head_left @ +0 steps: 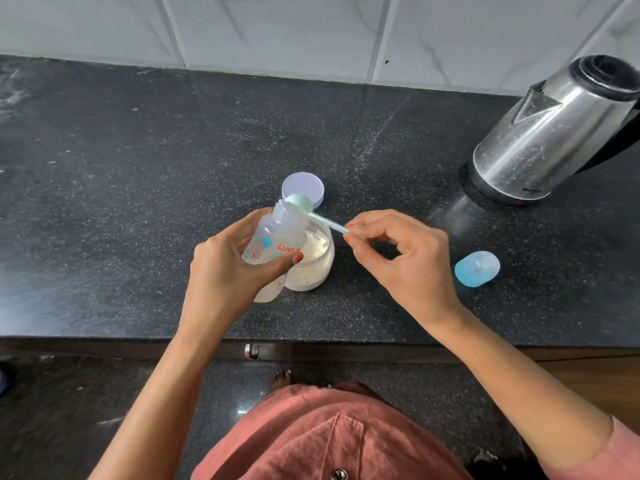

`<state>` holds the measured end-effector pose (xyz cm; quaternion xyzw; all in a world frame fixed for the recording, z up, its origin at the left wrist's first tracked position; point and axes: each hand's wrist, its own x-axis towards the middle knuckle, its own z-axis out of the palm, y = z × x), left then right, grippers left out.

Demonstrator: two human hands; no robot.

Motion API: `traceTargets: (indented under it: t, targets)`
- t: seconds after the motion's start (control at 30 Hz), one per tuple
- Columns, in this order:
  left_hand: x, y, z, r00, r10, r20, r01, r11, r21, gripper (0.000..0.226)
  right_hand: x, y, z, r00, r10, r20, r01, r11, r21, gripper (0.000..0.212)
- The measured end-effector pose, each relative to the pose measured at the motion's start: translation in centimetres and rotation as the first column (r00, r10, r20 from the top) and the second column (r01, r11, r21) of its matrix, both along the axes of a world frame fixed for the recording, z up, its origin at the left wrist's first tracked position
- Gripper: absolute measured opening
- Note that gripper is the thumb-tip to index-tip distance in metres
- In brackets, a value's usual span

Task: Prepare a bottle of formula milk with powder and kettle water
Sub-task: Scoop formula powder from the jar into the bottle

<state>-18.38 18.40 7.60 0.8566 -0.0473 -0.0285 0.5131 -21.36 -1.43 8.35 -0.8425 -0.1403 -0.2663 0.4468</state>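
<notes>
Head view, left hand: the left hand (228, 268) wraps the body of the bottle (273, 244), thumb across the printed front and the other fingers curled behind; closed firmly on it.
Head view, bottle: clear plastic with red and blue print, uncapped, lifted and tilted so its open neck leans up and away from the left thumb, toward the right fingertips. Its base hangs below the left palm; whether it touches the counter cannot be told.
Head view, right hand: the right hand (398, 258) pinches the far end of the scoop (311, 211) handle between thumb and forefinger; the remaining fingers are loosely curled and hold nothing.
Head view, scoop: pale green, long thin handle, bowl resting at the bottle mouth, well beyond the right fingertips. Contents of the bowl not visible.
Head view, jar: the powder jar (317, 258) stands open just past the left thumb tip, partly behind the bottle, with off-white powder inside.
Head view, lid: the round pale lid (306, 185) lies flat beyond the bottle mouth.
Head view, cap: the blue cap (477, 267) lies to the outer side of the right hand, apart from it.
Head view, kettle: the steel kettle (554, 133) stands on its base, far beyond the right hand.
Head view, counter: the dark speckled counter (138, 202) carries everything.
</notes>
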Motion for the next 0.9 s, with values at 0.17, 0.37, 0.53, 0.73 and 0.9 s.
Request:
traceTargets:
  t: [0.17, 0.37, 0.53, 0.73, 0.9]
  targets:
    - [0.03, 0.00, -0.35, 0.999, 0.028, -0.025, -0.028, 1.000, -0.002, 0.059, -0.13, 0.10, -0.02, 1.000, -0.004, -0.005, 0.004, 1.000, 0.003, 0.008]
    - [0.00, 0.07, -0.62, 0.999, 0.033, -0.039, -0.032, 0.999, 0.022, 0.065, -0.24, -0.06, -0.12, 1.000, -0.006, -0.016, 0.006, 1.000, -0.008, 0.009]
    - [0.06, 0.05, -0.86, 0.999, 0.026, -0.040, -0.025, 0.999, 0.021, 0.066, -0.30, -0.06, -0.12, 0.999, 0.003, -0.042, -0.003, 1.000, 0.003, 0.009]
    - [0.10, 0.18, -0.97, 0.999, 0.024, -0.045, -0.022, 0.999, 0.039, 0.066, -0.45, 0.07, -0.29, 0.999, 0.003, -0.036, -0.003, 1.000, 0.010, 0.010]
    - [0.10, 0.23, -1.06, 0.999, 0.023, -0.044, -0.022, 0.999, 0.039, 0.064, -0.59, 0.11, -0.25, 0.999, 0.009, -0.053, -0.007, 1.000, 0.026, 0.010]
